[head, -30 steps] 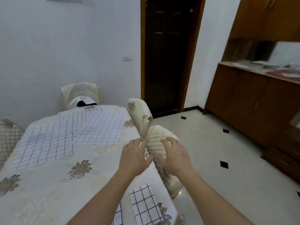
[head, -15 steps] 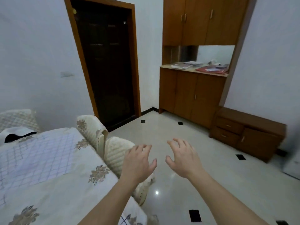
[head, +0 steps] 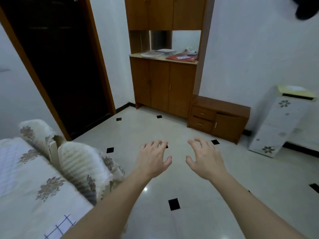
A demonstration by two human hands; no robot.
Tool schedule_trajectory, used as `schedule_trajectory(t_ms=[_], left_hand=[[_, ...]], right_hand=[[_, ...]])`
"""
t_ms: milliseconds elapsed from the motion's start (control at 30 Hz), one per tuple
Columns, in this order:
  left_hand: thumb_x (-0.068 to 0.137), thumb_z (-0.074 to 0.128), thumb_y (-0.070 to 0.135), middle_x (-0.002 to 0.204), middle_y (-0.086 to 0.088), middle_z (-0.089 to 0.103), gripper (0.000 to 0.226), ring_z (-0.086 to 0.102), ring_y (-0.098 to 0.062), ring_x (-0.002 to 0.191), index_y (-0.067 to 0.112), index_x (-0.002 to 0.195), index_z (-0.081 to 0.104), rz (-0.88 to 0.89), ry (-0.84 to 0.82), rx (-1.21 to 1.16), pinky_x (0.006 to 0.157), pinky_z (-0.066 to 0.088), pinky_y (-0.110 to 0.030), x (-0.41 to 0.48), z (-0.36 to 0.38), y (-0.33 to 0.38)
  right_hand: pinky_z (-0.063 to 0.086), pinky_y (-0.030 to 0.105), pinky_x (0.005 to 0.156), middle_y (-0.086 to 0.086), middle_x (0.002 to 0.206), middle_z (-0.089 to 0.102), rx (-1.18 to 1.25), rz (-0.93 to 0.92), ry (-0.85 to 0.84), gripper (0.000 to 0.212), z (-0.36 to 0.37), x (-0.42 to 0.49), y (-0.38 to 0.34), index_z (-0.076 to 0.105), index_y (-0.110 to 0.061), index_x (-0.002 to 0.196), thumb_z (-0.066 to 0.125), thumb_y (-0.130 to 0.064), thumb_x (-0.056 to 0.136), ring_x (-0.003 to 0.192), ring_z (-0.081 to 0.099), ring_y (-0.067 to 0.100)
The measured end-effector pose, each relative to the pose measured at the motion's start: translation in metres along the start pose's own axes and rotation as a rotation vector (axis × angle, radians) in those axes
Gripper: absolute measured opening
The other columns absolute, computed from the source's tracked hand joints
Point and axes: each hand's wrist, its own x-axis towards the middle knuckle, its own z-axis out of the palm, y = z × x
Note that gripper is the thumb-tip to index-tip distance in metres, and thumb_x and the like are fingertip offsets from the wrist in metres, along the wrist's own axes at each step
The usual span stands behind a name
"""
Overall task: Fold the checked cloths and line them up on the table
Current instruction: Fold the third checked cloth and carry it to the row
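Letting go of the quilted chair (head: 77,168) is the change that matters. A second ago both our hands were clasped over the top of its back, and half a second ago they had lifted clear. Now our left hand (head: 152,159) and right hand (head: 204,160) hang side by side over the tiled floor (head: 155,225), a little apart, palms down, fingers spread and loosely bent around nothing. Our view has swung right with them, so the desk (head: 25,209) has slid to the lower left and the wooden cabinet (head: 164,87) stands ahead of us. Of the task's things, one checked cloth (head: 59,225) shows only as a corner at the bottom edge, lying on the desk beside our left forearm. The pale sheet (head: 7,166) further up the desk is probably another, spread flat, though its grid is too smeared to be sure. Neither hand is near either. We judge that the chair is dealt with and no folding is under way. Either we turn back to the desk or we are off to fetch something, and we cannot tell which.
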Motion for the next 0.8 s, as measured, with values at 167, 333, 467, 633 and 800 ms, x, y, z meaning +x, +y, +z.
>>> schedule_trajectory(t_ms=[167,333,467,633,800], left_hand=[[0.087,0.040,0.058,0.125,0.002,0.061,0.059,0.058,-0.023,0.110,0.023,0.132,0.052,-0.028,-0.012,0.019,0.093,0.047,-0.040,0.002,0.018,0.004],[0.089,0.041,0.058,0.128,0.003,0.059,0.057,0.055,-0.022,0.114,0.024,0.134,0.049,-0.099,-0.025,0.043,0.094,0.044,-0.039,0.021,0.026,-0.022],[0.091,0.045,0.056,0.130,0.002,0.058,0.056,0.056,-0.022,0.114,0.023,0.136,0.049,-0.134,-0.012,0.061,0.092,0.043,-0.038,0.047,0.038,-0.050],[0.091,0.046,0.055,0.132,0.000,0.058,0.056,0.055,-0.024,0.115,0.022,0.136,0.049,-0.202,-0.021,0.060,0.091,0.044,-0.041,0.096,0.074,-0.102],[0.091,0.046,0.054,0.131,0.001,0.058,0.055,0.055,-0.024,0.114,0.022,0.135,0.049,-0.274,-0.023,0.028,0.089,0.045,-0.041,0.168,0.107,-0.165]], right_hand=[[0.035,0.042,0.108,0.002,0.145,0.045,0.003,-0.026,-0.049,0.057,0.016,0.020,0.021,0.043,-0.029,0.143,0.051,-0.050,0.090,0.134,0.039,0.023],[0.037,0.041,0.106,0.001,0.143,0.045,0.057,-0.103,-0.070,0.057,0.033,0.061,-0.001,0.042,-0.030,0.143,0.050,-0.051,0.091,0.132,0.041,0.022],[0.038,0.043,0.105,0.003,0.141,0.047,0.065,-0.169,-0.091,0.057,0.053,0.101,-0.016,0.043,-0.028,0.143,0.051,-0.049,0.091,0.129,0.044,0.025],[0.037,0.044,0.104,0.004,0.142,0.046,0.044,-0.231,-0.121,0.058,0.089,0.174,-0.032,0.041,-0.028,0.144,0.050,-0.049,0.091,0.131,0.042,0.025],[0.038,0.044,0.104,0.005,0.142,0.046,0.017,-0.276,-0.151,0.058,0.127,0.280,-0.052,0.042,-0.027,0.144,0.051,-0.048,0.091,0.130,0.043,0.027]])
